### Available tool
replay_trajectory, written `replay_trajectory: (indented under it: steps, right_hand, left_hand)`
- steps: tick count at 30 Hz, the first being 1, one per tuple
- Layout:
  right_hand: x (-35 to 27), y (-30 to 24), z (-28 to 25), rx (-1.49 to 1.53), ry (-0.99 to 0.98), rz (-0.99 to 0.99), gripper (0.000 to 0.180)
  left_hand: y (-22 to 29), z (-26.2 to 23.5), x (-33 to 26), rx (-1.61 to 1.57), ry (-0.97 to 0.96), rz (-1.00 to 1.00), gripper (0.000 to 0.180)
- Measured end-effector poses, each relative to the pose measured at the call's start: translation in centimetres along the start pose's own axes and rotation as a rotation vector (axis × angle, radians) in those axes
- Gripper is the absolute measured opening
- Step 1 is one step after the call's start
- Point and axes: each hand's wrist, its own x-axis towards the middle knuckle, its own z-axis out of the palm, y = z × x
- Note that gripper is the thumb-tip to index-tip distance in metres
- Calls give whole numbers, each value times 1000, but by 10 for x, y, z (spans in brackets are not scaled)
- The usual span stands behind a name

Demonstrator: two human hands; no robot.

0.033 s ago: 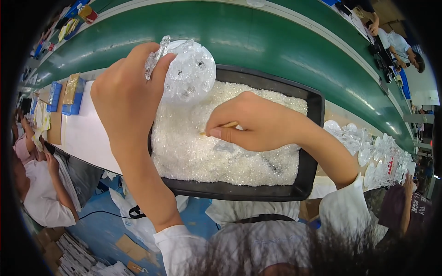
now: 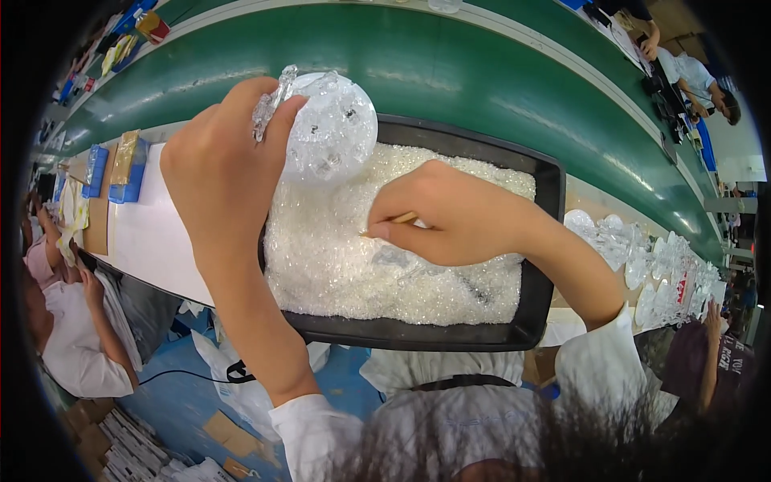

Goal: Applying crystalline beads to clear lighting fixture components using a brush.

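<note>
My left hand [image 2: 221, 157] is closed around the clear, knobbly stem of an ornament with a round whitish disc [image 2: 336, 132]. Small dark spots and clear lumps show on the disc's face. It is held tilted above the far left part of a black tray [image 2: 549, 189]. Glittering, clear-to-whitish granules [image 2: 337, 277] fill the tray unevenly. Over the middle of them, my right hand [image 2: 450, 213] pinches a thin wooden stick [image 2: 404, 218], its tip pointing left and just short of the disc. Whether the tip touches the granules I cannot tell.
Right of the tray, several similar clear ornaments [image 2: 638, 261] crowd the table. Blue bins [image 2: 128, 181] and a white sheet [image 2: 152, 237] lie to the left. A green conveyor belt [image 2: 450, 76] runs behind. Other people [image 2: 76, 329] work at both sides.
My right hand has shifted slightly to the right with the stick. My left hand and the ornament have barely moved.
</note>
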Motion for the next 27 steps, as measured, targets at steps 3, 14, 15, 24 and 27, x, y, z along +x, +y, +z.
replay_trajectory:
  steps: [3, 14, 15, 24, 27]
  right_hand:
    - [-29, -21, -17, 51, 215, 98, 13]
    - [-118, -20, 48, 361, 905, -95, 20]
    - [-124, -17, 54, 357, 913, -101, 20]
    - [-128, 3, 53, 246, 969, -305, 20]
    - [-129, -14, 58, 410, 1059, -184, 12]
  left_hand:
    - [-3, -2, -4, -37, -7, -24, 25]
    - [30, -12, -4, -204, -24, -20, 24]
    - [33, -10, -4, -205, -18, -11, 24]
    - [50, -14, -1, -259, 227, 331, 24]
    - [49, -15, -6, -264, 228, 369, 26]
